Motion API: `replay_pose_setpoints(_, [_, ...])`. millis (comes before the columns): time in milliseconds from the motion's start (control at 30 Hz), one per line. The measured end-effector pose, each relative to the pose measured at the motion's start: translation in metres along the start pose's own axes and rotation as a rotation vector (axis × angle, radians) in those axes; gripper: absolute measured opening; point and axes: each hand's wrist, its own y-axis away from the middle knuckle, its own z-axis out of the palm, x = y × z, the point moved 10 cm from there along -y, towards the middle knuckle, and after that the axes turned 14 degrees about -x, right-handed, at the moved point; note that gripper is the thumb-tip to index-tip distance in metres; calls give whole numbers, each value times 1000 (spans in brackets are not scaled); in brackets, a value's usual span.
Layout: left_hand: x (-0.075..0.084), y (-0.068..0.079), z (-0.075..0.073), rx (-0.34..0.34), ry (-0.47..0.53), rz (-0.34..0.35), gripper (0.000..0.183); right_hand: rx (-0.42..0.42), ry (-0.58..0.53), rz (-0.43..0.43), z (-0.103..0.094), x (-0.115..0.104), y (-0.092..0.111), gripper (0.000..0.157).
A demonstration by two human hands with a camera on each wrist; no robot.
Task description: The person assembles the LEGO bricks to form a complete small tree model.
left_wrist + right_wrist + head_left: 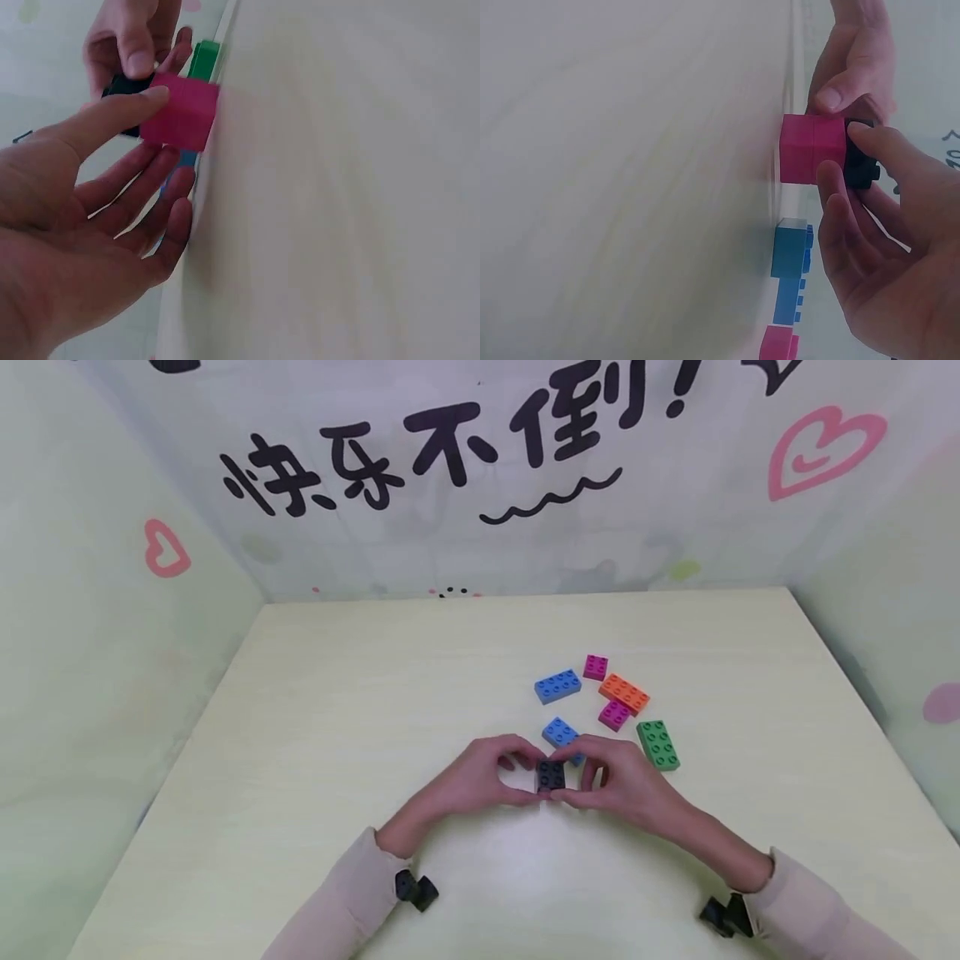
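Note:
In the head view a black toy building brick (551,774) sits between both hands, studs up. The wrist views show it joined on top of magenta bricks (799,149); a faint seam runs across the magenta part. My left hand (480,774) pinches the magenta bricks between thumb and fingers. From the other side, my right hand (626,781) pinches the black brick, its thumb (885,146) on the black side and a fingertip touching the magenta. Just behind the fingers lies a blue brick (559,732), partly hidden by my right hand.
Behind the hands on the pale table (337,718) lie another blue brick (558,687), a small magenta brick (596,667), an orange brick (624,693) touching a second magenta one (614,716), and a green brick (658,745) at right. Printed cloth walls (420,552) border the table.

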Motion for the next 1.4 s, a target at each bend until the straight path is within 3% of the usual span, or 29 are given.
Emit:
replay_pose_setpoints(100, [-4, 6, -22, 45, 123, 1, 45, -13, 3, 16, 0, 0, -1, 42])
replay_pose_setpoints(267, [-2, 3, -60, 244, 261, 11, 42, -11, 5, 26, 0, 3, 1, 41])
replay_pose_setpoints(400, [-11, -15, -70, 369, 304, 12, 44, -2, -12, 20, 1, 5, 1, 40])
replay_pose_setpoints(500, [-22, -29, -71, 422, 304, -43, 47, -1, -13, 24, 2, 4, 0, 40])
replay_pose_setpoints(700, [-42, -50, -66, 447, 244, -196, 45, -8, -31, 27, 4, 1, -1, 39])
replay_pose_setpoints(833, [-48, -59, -60, 433, 219, -256, 46, -7, -40, 25, 4, 1, 0, 39])
replay_pose_setpoints(1067, [-44, -64, -58, 445, 190, -273, 43, -4, -26, 15, 2, 1, 2, 39])
replay_pose_setpoints(1400, [-38, -71, -55, 402, 164, -281, 35, 3, -19, 20, -1, 3, 7, 40])
